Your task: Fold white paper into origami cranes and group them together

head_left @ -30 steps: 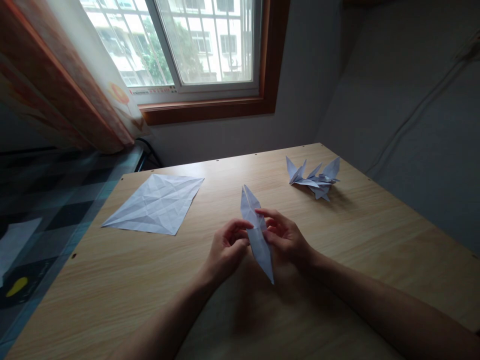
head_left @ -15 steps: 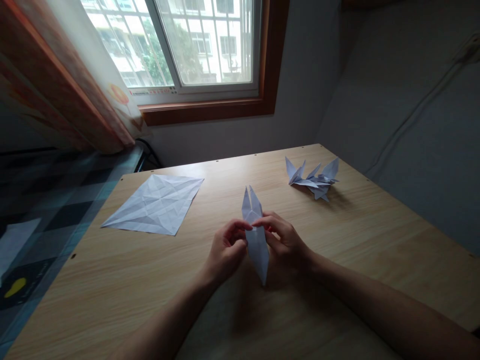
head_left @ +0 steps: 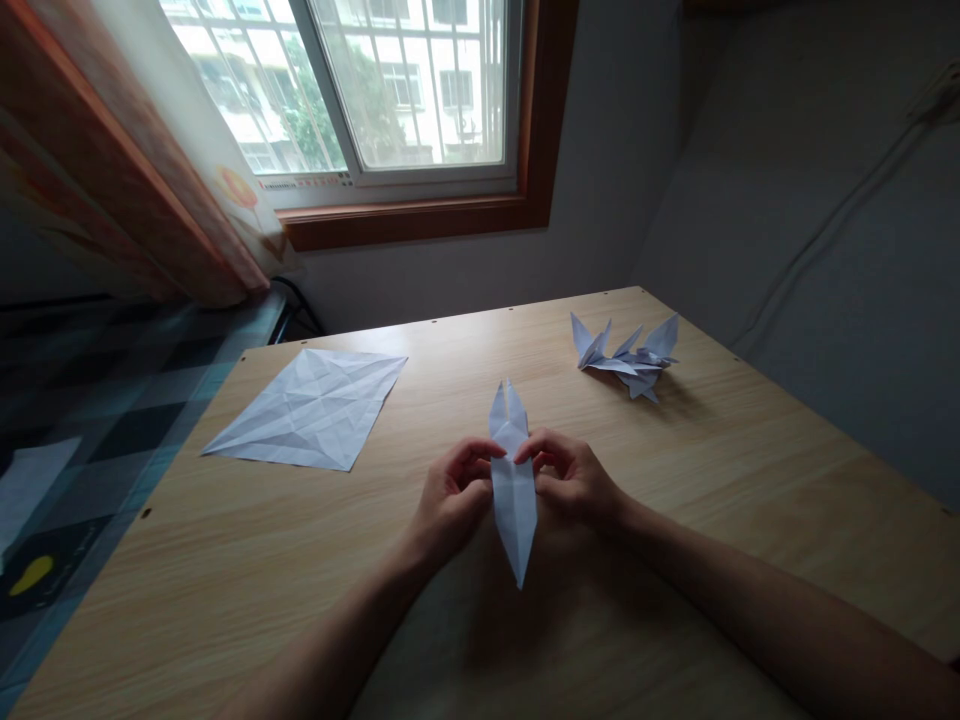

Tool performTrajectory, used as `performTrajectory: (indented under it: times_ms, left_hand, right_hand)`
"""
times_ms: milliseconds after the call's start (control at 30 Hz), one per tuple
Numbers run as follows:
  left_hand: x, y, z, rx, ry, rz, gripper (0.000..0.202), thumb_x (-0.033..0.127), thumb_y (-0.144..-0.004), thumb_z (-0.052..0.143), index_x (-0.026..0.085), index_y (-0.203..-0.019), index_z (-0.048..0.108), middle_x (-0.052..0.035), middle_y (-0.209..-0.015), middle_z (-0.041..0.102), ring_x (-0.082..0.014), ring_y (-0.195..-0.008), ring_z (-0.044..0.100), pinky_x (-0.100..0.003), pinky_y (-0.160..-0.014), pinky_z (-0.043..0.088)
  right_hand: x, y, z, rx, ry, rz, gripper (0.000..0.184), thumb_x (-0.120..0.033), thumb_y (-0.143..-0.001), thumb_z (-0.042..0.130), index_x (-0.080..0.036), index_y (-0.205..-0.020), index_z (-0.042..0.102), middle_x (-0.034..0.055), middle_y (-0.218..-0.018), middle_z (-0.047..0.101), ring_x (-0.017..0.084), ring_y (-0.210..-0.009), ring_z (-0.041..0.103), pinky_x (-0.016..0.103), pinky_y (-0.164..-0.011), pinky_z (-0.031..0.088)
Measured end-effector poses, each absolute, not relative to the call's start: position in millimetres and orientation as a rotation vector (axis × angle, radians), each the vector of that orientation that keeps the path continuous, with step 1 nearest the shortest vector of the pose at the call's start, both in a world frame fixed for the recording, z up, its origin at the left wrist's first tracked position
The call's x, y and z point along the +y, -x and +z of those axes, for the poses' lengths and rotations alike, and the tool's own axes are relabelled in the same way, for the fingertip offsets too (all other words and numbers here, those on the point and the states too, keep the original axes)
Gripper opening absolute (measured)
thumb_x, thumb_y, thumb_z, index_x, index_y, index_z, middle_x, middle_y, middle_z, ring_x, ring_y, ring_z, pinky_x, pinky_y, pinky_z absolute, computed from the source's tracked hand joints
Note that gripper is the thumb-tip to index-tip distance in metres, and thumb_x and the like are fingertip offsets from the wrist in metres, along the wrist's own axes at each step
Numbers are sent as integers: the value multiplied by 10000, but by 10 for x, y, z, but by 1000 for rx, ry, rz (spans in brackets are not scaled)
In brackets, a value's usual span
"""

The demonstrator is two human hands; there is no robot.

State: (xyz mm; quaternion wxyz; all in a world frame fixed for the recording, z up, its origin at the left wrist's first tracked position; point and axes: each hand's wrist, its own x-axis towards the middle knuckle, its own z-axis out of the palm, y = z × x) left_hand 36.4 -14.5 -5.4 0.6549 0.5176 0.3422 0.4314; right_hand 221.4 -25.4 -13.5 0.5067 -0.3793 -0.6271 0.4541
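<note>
1. White folded paper (head_left: 514,500), a long narrow diamond with two split points at its far end, is held just above the light wooden table (head_left: 675,480).
2. Left hand (head_left: 454,497) and right hand (head_left: 571,478) pinch its middle from either side.

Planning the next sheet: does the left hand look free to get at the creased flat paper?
Probably not yet: the left hand is pinching the folded paper, though bare table lies between it and the creased sheet.
</note>
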Motion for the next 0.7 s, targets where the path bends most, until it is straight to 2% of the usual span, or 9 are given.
performTrajectory:
  times_ms: [133, 300, 533, 700]
  left_hand:
    - [-162, -381, -26, 784, -1175, 982, 226, 202, -697, 684, 157, -906, 609, 6, -657, 649, -89, -529, 516, -186, -494, 351]
    - [-177, -411, 8, 817, -1204, 1007, 236, 277, -714, 737, 153, -869, 609, 20, -617, 619, -84, -518, 505, -178, -488, 352]
    - [-174, -432, -23, 931, -1305, 1085, 257, 360, -726, 764, 143, -761, 631, 8, -652, 605, -98, -580, 515, -197, -528, 374]
    - [-153, -421, -56, 919, -1402, 1147, 257, 350, -768, 740, 144, -674, 616, -27, -724, 636, -120, -652, 539, -222, -587, 421]
  right_hand:
    - [-243, -2226, -159, -1543, 897, 1098, 188, -134, -705, 704, -205, -876, 678, 9, -865, 639, 129, -691, 592, 265, -636, 496]
    - [-228, -2238, -209, -1500, 940, 1104, 131, -280, -759, 742, -193, -843, 690, 34, -871, 676, 153, -722, 615, 283, -662, 498]
    - [-245, -2218, -166, -1441, 968, 1096, 236, -375, -780, 739, -178, -714, 629, 8, -723, 619, 144, -675, 561, 267, -623, 435]
    - [-273, -2162, -136, -1354, 977, 1132, 324, -419, -752, 761, -185, -660, 556, -15, -659, 578, 129, -619, 524, 260, -586, 414]
